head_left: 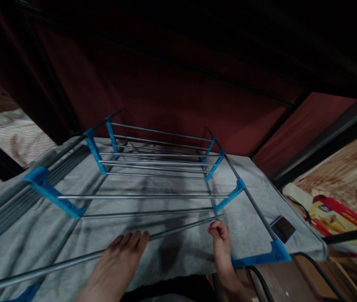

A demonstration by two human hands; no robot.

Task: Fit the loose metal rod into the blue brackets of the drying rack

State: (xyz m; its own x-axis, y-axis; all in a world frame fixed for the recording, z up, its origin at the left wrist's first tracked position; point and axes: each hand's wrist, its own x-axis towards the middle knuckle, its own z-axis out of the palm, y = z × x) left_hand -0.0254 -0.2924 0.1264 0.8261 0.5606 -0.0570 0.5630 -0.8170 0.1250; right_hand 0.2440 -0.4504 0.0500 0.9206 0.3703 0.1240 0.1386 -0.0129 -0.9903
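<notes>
The left hand (118, 262) is bent over a long metal tube (71, 262), holding it, with the back of the hand up and the thumb out of sight. The right hand (221, 243) is close to the far right end of the same tube. Its fingers are curled in, so it looks narrow, but I cannot tell if it is touching the tube. The tube goes across in front of the person on a slant. Its left end runs out of view at the bottom corner.

Just past the tube is a metal rack (143, 196) lying down. Thin bars go across it from side to side, and blue plastic holders (53, 193) grip their ends. A long side rod (257, 209) joins the holders on the right. More blue pieces are near the person, one by the right arm and one at the bottom left.

The rack is on a surface (254, 184) with a pale grey cloth over it. Along the left side, some grey bars (24, 214) lie next to each other. On the right, outside the side rod, is a flat dark thing (283, 229) that looks like a phone.

Farther right, lower than the surface, is a red and yellow box (336, 218). A dark red sheet (166, 96) hangs behind the rack. Stripy cloth (17, 130) shows on the far left.
</notes>
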